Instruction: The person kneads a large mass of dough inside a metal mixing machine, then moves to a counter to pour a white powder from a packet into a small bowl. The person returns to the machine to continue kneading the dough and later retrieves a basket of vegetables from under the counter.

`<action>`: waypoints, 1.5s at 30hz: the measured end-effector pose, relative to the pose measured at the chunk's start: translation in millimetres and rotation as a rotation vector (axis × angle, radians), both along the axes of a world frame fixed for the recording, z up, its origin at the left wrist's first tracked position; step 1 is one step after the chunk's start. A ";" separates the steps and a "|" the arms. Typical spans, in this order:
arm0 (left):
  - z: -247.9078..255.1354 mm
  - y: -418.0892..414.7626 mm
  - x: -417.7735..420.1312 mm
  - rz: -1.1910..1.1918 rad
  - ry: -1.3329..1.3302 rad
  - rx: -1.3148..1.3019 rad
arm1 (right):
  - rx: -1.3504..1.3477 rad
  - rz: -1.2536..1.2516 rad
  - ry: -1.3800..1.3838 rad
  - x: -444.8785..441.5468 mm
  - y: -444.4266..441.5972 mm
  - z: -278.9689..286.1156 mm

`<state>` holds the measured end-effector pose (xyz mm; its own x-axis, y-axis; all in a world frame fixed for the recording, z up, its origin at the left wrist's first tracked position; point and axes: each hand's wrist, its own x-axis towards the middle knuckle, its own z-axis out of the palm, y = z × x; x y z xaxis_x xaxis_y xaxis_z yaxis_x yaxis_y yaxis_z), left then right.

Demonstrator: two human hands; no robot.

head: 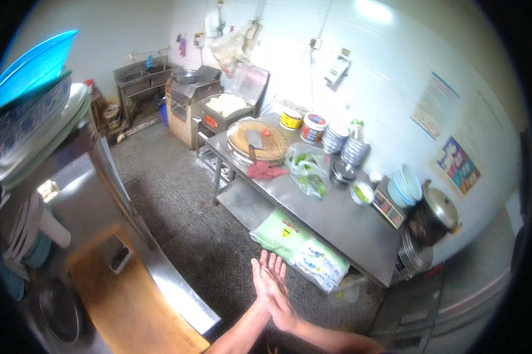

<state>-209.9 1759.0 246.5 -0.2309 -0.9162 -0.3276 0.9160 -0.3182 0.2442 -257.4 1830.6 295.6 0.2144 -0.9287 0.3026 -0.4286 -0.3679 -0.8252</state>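
Observation:
My left hand (pixel 260 288) and my right hand (pixel 282 300) are pressed palm to palm above the floor, fingers stretched forward. Nothing is held in either; the right partly covers the left. Beyond them stands a steel table (pixel 336 225). On it, a round wooden chopping board (pixel 237 138) carries a cleaver (pixel 254 140) and a small red item (pixel 266 132). A red cloth (pixel 266 171) lies beside the board. Leafy greens fill a clear plastic bag (pixel 309 172), and more greens sit in a bowl (pixel 362 193).
At left, a steel shelf unit (pixel 177 287) holds a wooden board (pixel 133 305) and stacked basins (pixel 36 71). Green and white sacks (pixel 292 243) lie on the table's lower shelf. A digital scale (pixel 389 205) and a lidded pot (pixel 432 217) stand at right. A sink (pixel 144 77) is far back.

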 end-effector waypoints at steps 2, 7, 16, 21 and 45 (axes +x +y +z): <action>17.3 -62.9 5.8 0.139 0.026 -0.077 | -0.067 0.073 -0.008 2.4 -69.0 13.9; 22.6 -221.6 63.1 0.327 0.095 -0.130 | -0.078 0.265 -0.021 39.7 -248.6 25.1; 52.8 -480.2 97.1 0.255 -0.283 -0.076 | -0.476 0.352 -0.026 66.8 -646.4 -42.2; 33.1 -613.7 169.2 0.122 -0.284 0.012 | -0.476 0.349 0.040 99.1 -807.7 -71.8; -159.6 -1460.2 465.3 -0.535 -0.694 0.171 | 0.120 -0.652 0.234 82.1 -1432.7 -169.4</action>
<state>255.4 298.8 86.9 -0.3124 -0.6686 -0.6748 0.2977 -0.7435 0.5989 -175.4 397.9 126.2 -0.3501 -0.9143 0.2037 -0.7022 0.1123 -0.7031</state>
